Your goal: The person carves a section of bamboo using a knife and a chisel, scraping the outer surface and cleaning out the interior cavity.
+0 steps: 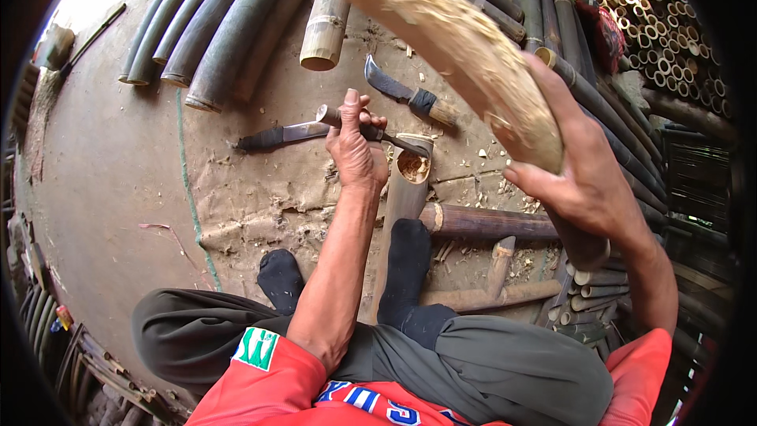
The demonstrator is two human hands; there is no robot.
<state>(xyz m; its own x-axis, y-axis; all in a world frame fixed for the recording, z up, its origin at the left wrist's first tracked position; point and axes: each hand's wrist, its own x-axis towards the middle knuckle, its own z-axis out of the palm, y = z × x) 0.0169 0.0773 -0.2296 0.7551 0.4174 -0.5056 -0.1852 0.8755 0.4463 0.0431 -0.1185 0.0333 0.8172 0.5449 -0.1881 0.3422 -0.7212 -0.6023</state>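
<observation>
My left hand [359,154] is closed around the dark handle of a chisel [400,142], thumb up near its butt end. The chisel's tip reaches into a cut opening in an upright-lying bamboo piece [406,199], where pale shavings show. Raised at the right, my right hand [587,170] grips a thick wooden club [473,63] with a rough, splintered face; it looms large near the camera. Beside my left hand lies a straight knife [292,134] with a dark handle. A curved-blade knife [400,93] with a wrapped handle rests just beyond.
Dark bamboo poles [244,31] lie at the far left, and a paler bamboo tube [325,35] points toward me. A brown bamboo length [489,222] lies near my socked foot [406,260]. Cut tubes [666,39] are stacked at the far right. Wood chips litter the ground.
</observation>
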